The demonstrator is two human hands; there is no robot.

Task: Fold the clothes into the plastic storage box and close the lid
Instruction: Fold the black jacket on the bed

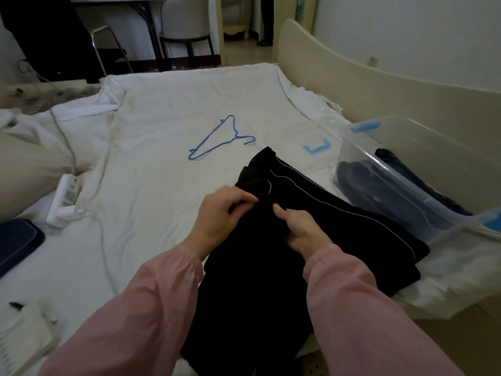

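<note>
Pinching a fold of black cloth between them, the left hand [222,213] and the right hand [301,229] meet at the middle of the black garment [311,226]; the fingers of each are closed on the fabric, the two grips nearly touching. Both arms wear pink sleeves [352,308].

The garment is black, with a thin pale line of piping running along its length, and it lies spread on the white sheet [151,147]. From the grip it stretches away to a narrow end beyond the hands and back toward the person, where its near end runs out of the picture at the bottom edge. What kind of garment it is cannot be told.

To the right of the grip stands one clear plastic storage box [444,147], open, with blue latches; dark clothes [360,183] lie inside it, but how many pieces is unclear through the wall. Just beyond it lies what looks like the clear lid [314,131] with one blue clip, hard to make out against the sheet.

Beyond the grip lies one blue wire hanger [217,139], well apart from the garment. To the left of the grip lies one white power strip [66,196] with its cable, and one dark blue item [16,240] cut off by the left edge.
</note>
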